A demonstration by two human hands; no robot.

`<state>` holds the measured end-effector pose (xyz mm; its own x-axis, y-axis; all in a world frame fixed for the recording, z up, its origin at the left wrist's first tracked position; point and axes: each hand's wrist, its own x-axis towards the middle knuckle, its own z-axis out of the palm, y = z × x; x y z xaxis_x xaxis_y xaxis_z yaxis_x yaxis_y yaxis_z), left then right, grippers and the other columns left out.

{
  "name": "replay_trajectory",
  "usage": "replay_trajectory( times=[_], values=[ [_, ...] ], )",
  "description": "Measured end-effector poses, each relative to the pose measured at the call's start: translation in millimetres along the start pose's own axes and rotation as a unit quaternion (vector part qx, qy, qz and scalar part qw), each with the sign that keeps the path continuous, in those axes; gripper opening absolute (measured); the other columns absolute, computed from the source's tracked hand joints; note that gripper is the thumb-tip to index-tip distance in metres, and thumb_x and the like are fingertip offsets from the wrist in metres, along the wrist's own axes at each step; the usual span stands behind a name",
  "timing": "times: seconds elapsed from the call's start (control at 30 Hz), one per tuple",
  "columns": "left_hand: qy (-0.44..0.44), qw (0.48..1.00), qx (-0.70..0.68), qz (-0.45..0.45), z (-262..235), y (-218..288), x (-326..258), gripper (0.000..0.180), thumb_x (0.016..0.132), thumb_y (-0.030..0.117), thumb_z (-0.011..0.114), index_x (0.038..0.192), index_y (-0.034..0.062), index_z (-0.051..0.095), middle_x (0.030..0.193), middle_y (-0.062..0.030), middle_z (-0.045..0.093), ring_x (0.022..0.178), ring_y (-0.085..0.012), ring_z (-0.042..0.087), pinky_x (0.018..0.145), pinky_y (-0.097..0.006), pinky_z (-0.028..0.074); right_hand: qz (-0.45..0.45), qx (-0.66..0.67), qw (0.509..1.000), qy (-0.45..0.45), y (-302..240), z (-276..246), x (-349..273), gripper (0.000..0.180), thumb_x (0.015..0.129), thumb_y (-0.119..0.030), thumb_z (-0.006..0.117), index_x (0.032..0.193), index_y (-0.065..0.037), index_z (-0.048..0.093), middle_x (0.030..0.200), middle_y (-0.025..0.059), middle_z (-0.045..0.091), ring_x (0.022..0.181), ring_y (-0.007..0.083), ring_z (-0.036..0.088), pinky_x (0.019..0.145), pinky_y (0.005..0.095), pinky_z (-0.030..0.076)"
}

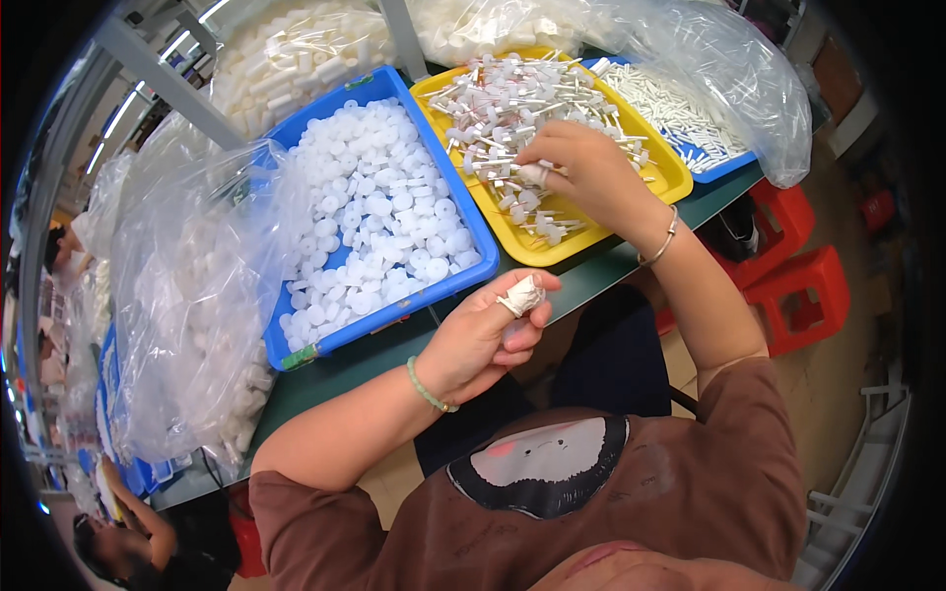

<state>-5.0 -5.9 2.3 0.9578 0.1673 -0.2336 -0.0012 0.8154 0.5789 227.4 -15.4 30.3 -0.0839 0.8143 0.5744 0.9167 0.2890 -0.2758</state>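
My left hand (491,330) is held in front of the trays with its fingers curled in and a white wrap (521,295) round the thumb. Whatever it may hold is hidden. My right hand (596,179) reaches over the yellow tray (537,252), thumb and fingers closed toward each other, a white wrap on the thumb too. Whether a part sits in that pinch cannot be made out. Heaped in the yellow tray are white sticks with small round pieces on them (537,94). Left of it, a blue tray (394,313) holds many loose white plastic discs (379,212).
Behind on the right, another blue tray (724,169) carries short white rods (680,113), partly under a clear plastic bag (754,89). Large clear bags (187,295) crowd the left. A grey post (402,39) rises behind the trays. Red stools (803,295) stand at right; another person (133,532) sits lower left.
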Motion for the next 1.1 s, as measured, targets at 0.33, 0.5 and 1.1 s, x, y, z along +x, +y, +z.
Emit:
replay_trajectory(
  times=[0.33,0.5,1.1],
  values=[
    [0.023,0.999,-0.001,0.034,9,6,1,0.042,0.099,0.016,0.043,0.14,0.0076,0.037,0.111,-0.0053,0.056,0.063,-0.0034,0.035,0.049,-0.014,0.03,-0.018,-0.069,0.995,-0.072,-8,18,20,0.02,0.071,-0.005,0.065,0.091,-0.008,0.064,0.083,0.009,0.059,0.083,0.0296,0.058,0.073,0.0387,0.048],
    [0.019,0.999,0.009,0.042,8,5,1,0.041,0.1,0.017,0.043,0.139,0.0081,0.038,0.121,-0.0069,0.056,0.062,-0.0023,0.034,0.048,-0.013,0.03,0.09,0.098,0.991,-0.012,-14,5,24,0.015,0.079,-0.01,0.065,0.094,-0.007,0.065,0.088,0.0059,0.064,0.085,0.0196,0.063,0.074,0.0327,0.048],
    [0.03,0.999,-0.017,0.042,10,5,1,0.038,0.099,0.021,0.048,0.135,0.0118,0.042,0.117,-0.0011,0.057,0.06,-0.0004,0.033,0.047,-0.013,0.028,0.292,0.495,0.818,-0.01,-19,-23,-13,0.016,0.09,-0.01,0.052,0.105,-0.004,0.055,0.083,0.0002,0.055,0.07,0.0074,0.051,0.066,0.0236,0.044]
  ],
)
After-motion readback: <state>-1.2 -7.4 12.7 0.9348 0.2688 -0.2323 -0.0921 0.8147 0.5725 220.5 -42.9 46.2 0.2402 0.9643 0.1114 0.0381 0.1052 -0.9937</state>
